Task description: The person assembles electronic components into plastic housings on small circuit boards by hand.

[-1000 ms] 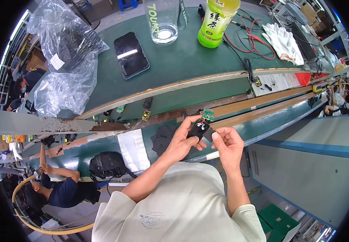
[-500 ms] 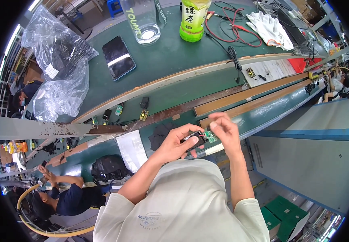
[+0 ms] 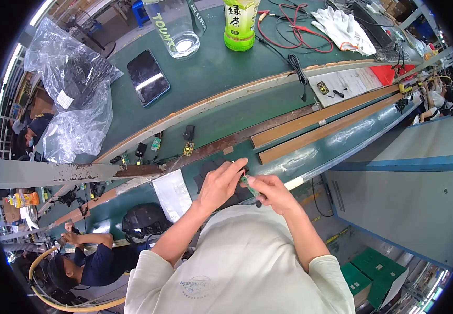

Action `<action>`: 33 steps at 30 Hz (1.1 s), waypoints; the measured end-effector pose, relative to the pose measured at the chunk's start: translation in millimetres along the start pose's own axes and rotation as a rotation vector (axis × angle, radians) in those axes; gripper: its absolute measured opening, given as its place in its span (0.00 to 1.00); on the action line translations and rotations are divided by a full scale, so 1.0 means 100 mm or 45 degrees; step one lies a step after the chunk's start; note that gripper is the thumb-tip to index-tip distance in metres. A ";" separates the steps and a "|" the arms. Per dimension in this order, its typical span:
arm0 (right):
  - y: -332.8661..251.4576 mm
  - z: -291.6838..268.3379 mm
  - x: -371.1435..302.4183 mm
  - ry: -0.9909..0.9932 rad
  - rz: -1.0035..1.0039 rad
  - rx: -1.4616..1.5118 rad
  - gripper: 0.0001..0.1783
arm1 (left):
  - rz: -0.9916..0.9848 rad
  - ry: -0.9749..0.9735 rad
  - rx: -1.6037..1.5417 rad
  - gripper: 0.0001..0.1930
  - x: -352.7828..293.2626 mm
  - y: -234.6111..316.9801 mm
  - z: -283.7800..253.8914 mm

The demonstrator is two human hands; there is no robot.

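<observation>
Both my hands meet over the narrow bench in front of my body. My right hand (image 3: 274,194) pinches a small green circuit board (image 3: 249,186) between thumb and fingers. My left hand (image 3: 217,187) is closed with bent fingers at the board's upper end, around a black plastic case that its fingers mostly hide. A bit of red wire shows between the fingertips and the board. Below the right fingers a small dark piece sticks out; its kind I cannot make out. Under my left hand lies a black cloth-like sheet (image 3: 205,168).
White sheet (image 3: 172,194) and black bag (image 3: 145,220) lie left. Ahead are small boards (image 3: 188,149), black adapters (image 3: 188,132) and wooden strips (image 3: 299,128). The upper bench holds a phone (image 3: 148,78), bottle (image 3: 240,26), clear jug (image 3: 179,36), gloves (image 3: 343,30) and plastic bag (image 3: 72,89). A co-worker (image 3: 87,261) sits left.
My right hand has come down and left, now gripping the board, which has turned upright. My left hand has rolled over, covering the black case. The view has shifted slightly.
</observation>
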State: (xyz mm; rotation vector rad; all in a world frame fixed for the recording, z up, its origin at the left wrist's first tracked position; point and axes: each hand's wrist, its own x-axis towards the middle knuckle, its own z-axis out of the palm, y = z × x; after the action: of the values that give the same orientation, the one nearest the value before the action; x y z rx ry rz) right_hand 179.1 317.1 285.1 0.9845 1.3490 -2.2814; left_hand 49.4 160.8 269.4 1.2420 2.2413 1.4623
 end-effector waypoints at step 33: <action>0.66 -1.10 0.84 0.585 -0.525 -0.922 0.29 | -0.846 -0.133 -0.877 0.24 -0.20 -0.99 1.02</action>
State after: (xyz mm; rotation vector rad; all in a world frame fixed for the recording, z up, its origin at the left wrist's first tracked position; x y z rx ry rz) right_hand 201.1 384.5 148.9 1.0513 2.5172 -1.5722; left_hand 65.1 197.9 131.8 0.3081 1.5943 1.5953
